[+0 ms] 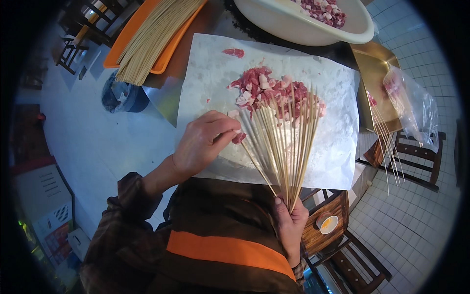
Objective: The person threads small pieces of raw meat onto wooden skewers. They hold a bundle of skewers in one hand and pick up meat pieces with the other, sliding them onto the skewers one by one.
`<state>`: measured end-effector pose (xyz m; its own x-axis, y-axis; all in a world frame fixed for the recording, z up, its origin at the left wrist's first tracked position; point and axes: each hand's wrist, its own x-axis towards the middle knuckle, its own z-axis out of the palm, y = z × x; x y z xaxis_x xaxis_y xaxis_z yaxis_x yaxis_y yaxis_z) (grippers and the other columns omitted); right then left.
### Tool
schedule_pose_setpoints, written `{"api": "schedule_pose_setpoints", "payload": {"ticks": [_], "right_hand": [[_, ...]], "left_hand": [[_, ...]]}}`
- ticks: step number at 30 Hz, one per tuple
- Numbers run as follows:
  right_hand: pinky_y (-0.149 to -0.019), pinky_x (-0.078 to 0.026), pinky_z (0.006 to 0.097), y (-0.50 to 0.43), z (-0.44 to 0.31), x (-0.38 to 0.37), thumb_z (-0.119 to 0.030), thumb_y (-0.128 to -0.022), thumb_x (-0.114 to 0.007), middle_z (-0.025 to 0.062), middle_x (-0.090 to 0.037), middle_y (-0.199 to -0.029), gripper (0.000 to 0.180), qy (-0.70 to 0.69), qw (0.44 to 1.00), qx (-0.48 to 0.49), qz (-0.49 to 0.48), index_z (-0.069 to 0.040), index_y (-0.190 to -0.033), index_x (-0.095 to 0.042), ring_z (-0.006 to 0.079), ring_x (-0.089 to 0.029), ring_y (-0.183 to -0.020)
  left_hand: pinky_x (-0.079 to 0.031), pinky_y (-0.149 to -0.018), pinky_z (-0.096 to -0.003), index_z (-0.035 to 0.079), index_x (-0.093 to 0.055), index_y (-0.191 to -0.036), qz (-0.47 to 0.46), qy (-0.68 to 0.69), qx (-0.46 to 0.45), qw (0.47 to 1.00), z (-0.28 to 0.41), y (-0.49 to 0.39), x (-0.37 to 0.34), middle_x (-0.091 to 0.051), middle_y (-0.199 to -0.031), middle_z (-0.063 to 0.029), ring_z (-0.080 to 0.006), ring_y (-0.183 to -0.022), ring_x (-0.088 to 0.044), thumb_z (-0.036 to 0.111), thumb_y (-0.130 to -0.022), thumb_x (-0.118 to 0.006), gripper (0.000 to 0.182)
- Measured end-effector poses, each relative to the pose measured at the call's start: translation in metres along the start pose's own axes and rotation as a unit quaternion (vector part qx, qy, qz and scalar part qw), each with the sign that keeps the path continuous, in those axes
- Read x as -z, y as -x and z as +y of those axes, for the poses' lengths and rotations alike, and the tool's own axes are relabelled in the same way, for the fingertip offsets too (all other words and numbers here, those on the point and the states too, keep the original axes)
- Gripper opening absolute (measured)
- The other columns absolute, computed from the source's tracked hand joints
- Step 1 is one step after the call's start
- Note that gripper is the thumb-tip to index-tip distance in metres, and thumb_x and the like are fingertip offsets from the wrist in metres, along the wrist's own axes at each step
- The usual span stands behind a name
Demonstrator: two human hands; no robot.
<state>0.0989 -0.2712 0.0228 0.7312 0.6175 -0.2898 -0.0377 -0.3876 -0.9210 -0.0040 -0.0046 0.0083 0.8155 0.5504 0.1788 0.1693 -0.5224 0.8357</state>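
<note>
My left hand (207, 141) pinches a small piece of raw meat (239, 138) at the tip of one wooden skewer (257, 165). In my right hand (292, 220) are the lower ends of a fanned bunch of wooden skewers (290, 154), the single skewer among them, their tips pointing away from me. Beneath them lies a white sheet (330, 154), with a pile of diced raw meat and pale fat (271, 88) on it, partly behind the skewer tips. One strip of meat (234, 53) lies apart near the sheet's far edge.
An orange tray (160, 66) of bare skewers stands at the far left, above a lined bin (126, 96). A white basin (312, 35) of diced meat is at the far edge. On the right, a metal tray (378, 55) holds meat skewers and a plastic bag (422, 99). Wooden chairs stand nearby.
</note>
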Motion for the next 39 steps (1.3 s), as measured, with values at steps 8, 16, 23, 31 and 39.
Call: {"api": "schedule_pose_setpoints", "payload": {"ticks": [8, 16, 23, 31, 39], "right_hand": [[-0.055, -0.034, 0.021, 0.013, 0.016, 0.034, -0.006, -0.099, -0.069, -0.0047, -0.056, -0.071, 0.009, -0.109, 0.99, -0.065, 0.068, 0.001, -0.103, -0.07, 0.0039, -0.045, -0.061], [-0.058, -0.038, 0.0207, 0.015, 0.012, 0.034, -0.008, -0.099, -0.068, -0.0035, -0.06, -0.074, 0.01, -0.112, 0.989, -0.073, 0.063, 0.001, -0.103, -0.069, 0.0042, -0.05, -0.063], [-0.058, -0.04, 0.0207, 0.015, 0.011, 0.037, -0.007, -0.099, -0.069, -0.0025, -0.061, -0.074, 0.01, -0.128, 0.987, -0.071, 0.068, 0.002, -0.103, -0.069, 0.0046, -0.051, -0.064], [-0.058, -0.039, 0.0208, 0.02, 0.005, 0.046, -0.005, -0.099, -0.068, -0.0019, -0.061, -0.075, 0.01, -0.09, 0.993, -0.066, 0.029, 0.004, -0.103, -0.071, 0.0047, -0.051, -0.065], [-0.059, -0.037, 0.0213, 0.023, 0.0, 0.049, -0.004, -0.099, -0.066, -0.0029, -0.059, -0.075, 0.01, -0.054, 0.992, -0.112, 0.012, 0.005, -0.104, -0.07, 0.004, -0.049, -0.066]], "left_hand": [[-0.055, -0.078, -0.033, -0.002, -0.069, -0.112, 0.083, -0.047, 0.006, 0.995, -0.006, -0.04, 0.027, -0.069, -0.105, -0.0145, -0.0251, -0.089, -0.068, 0.006, -0.094, -0.067, 0.02], [-0.056, -0.078, -0.0317, 0.0, -0.071, -0.118, 0.071, -0.129, -0.042, 0.988, -0.03, -0.081, 0.02, -0.072, -0.101, -0.0132, -0.0248, -0.087, -0.069, 0.005, -0.092, -0.067, 0.027], [-0.055, -0.075, -0.0315, 0.004, -0.073, -0.112, 0.044, -0.028, -0.038, 0.998, -0.001, -0.042, 0.047, -0.069, -0.096, -0.0103, -0.0232, -0.081, -0.066, 0.003, -0.089, -0.069, 0.023], [-0.052, -0.071, -0.0293, 0.006, -0.071, -0.114, -0.075, -0.013, 0.031, 0.997, 0.004, 0.002, 0.008, -0.068, -0.107, -0.0076, -0.0183, -0.09, -0.064, -0.003, -0.092, -0.066, 0.025], [-0.054, -0.071, -0.0312, 0.005, -0.071, -0.113, -0.046, -0.04, 0.001, 0.998, 0.002, 0.003, 0.009, -0.068, -0.108, -0.0083, -0.0208, -0.094, -0.064, -0.004, -0.09, -0.067, 0.025]]}}
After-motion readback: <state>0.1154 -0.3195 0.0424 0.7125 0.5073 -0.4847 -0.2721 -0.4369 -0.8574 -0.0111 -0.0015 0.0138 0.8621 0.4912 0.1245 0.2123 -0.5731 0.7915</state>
